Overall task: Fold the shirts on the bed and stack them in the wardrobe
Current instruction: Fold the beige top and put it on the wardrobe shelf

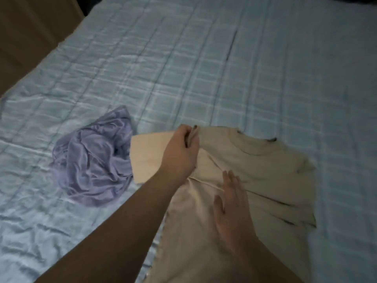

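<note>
A beige T-shirt [271,170] lies spread on the bed, collar toward the far side, its left sleeve stretched out flat. My left hand [181,152] grips the shirt's fabric at the left shoulder, fingers curled round a fold. Flat on the middle of the shirt, my right hand [232,205] presses it down with straight fingers. To the left, touching the beige sleeve, a lilac shirt [93,160] sits crumpled in a heap.
The bed is covered with a light blue checked quilt [204,68] that reaches far ahead and to the right. A brown surface [26,31] shows past the bed's edge at the upper left.
</note>
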Motion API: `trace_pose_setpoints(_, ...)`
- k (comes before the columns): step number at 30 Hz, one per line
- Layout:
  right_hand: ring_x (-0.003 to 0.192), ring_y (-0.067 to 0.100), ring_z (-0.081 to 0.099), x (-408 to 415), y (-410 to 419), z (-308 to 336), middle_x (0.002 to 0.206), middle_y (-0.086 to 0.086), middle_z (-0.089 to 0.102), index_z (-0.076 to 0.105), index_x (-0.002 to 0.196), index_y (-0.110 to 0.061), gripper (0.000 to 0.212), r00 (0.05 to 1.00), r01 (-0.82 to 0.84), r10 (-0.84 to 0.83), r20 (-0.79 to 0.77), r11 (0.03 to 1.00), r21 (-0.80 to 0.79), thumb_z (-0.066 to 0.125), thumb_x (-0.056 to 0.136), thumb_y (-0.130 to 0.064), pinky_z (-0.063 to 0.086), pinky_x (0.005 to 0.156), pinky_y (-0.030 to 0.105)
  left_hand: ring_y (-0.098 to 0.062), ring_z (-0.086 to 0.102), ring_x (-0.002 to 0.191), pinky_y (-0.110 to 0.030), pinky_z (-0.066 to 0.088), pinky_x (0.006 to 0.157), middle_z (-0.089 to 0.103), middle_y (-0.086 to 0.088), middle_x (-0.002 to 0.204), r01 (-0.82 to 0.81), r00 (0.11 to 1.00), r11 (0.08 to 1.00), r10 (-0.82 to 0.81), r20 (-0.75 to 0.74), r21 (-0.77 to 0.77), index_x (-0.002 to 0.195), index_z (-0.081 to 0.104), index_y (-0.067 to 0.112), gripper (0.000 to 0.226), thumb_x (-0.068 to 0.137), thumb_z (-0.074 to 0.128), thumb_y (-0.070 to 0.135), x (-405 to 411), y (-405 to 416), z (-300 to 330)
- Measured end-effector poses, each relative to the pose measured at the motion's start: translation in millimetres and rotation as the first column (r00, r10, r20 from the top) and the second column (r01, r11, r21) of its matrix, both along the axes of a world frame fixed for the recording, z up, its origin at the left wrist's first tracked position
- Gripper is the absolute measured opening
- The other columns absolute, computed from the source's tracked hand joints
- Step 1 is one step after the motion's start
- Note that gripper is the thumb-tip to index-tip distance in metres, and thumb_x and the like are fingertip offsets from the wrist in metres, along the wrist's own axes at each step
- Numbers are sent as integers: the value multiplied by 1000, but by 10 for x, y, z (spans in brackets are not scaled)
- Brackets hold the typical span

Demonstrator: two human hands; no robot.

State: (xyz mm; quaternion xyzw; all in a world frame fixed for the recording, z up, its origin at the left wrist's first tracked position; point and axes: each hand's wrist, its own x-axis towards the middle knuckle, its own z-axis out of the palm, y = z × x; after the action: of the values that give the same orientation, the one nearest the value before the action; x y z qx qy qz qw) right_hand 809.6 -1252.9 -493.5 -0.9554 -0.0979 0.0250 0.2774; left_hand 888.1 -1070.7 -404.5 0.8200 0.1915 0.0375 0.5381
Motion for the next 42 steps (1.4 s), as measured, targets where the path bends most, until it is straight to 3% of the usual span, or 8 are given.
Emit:
trace_pose_setpoints(5, 142, 27, 32, -166, -1188, 45, 154, 11, 38, 33, 150, -13, 64, 982, 185, -184, -38, 982, 38, 39, 89, -32, 26, 116, 42, -26, 62, 99, -27, 38, 75, 69, -4, 102, 204, 977, 974, -195, -87, 100, 113, 62, 20, 19, 96, 54, 24, 184, -1568, -212)
trace_pose_setpoints(12, 136, 24, 34, -233, -2384, -79, 145, 17, 47, 32, 147, -12, 65, 957, 288, -283, -68, 955, 76, 41, 84, -27, 26, 112, 39, -27, 61, 89, -32, 39, 69, 60, 2, 84, 419, 891, 896, -374, -256, 149, 94, 56, 24, 7, 95, 53, 30, 274, -3037, -614)
trace_pose_setpoints(16, 138, 26, 37, -368, -2498, -222, 147, 13, 46, 37, 147, -9, 66, 966, 250, -240, -96, 962, 107, 40, 83, -26, 34, 114, 46, -26, 64, 93, -35, 49, 85, 71, -10, 98, 507, 836, 856, -458, -303, 103, 102, 66, 9, 19, 97, 52, 21, 186, -3316, -845)
trace_pose_setpoints(24, 142, 26, 34, -656, -2349, -250, 150, 8, 43, 39, 146, -16, 69, 985, 152, -138, -99, 975, 159, 51, 78, -11, 32, 116, 43, -8, 49, 127, -5, 27, 97, 55, 7, 137, 614, 771, 780, -560, -304, 121, 141, 52, 18, 43, 98, 48, 10, -614, -2926, -654)
trace_pose_setpoints(29, 140, 28, 35, -1241, -2328, -246, 150, 11, 42, 44, 143, -12, 64, 973, 179, -166, -158, 981, 76, 52, 80, -15, 33, 115, 41, -13, 54, 126, -28, 39, 109, 60, 3, 135, 544, 810, 828, -477, -341, 134, 135, 58, 23, 41, 96, 50, 8, -1470, -2163, -689)
trace_pose_setpoints(35, 130, 36, 45, -2291, -2320, -231, 140, 20, 50, 55, 133, -6, 60, 952, 169, -187, -241, 981, -94, 51, 74, -15, 38, 111, 45, -33, 54, 124, -32, 34, 108, 60, -15, 133, 489, 837, 799, -319, -444, 348, 133, 60, 9, 48, 85, 57, 7, -2728, -865, -776)
trace_pose_setpoints(39, 115, 40, 53, -2681, -2208, -82, 123, 26, 56, 55, 125, 5, 47, 805, 476, -474, -357, 875, -89, 60, 78, -2, 41, 103, 46, -41, 51, 123, -48, 38, 108, 55, -20, 134, 386, 803, 816, -67, -592, 431, 137, 52, 8, 59, 80, 66, 9, -3306, -193, -840)
trace_pose_setpoints(42, 95, 37, 58, -2693, -2131, -12, 95, 20, 57, 55, 100, 4, 20, 600, 701, -646, -471, 709, -80, 64, 82, -2, 45, 85, 42, -32, 63, 90, -40, 54, 77, 64, -14, 105, 170, 755, 938, 73, -652, 302, 126, 56, 8, 52, 77, 70, 19, -3378, -87, -816)
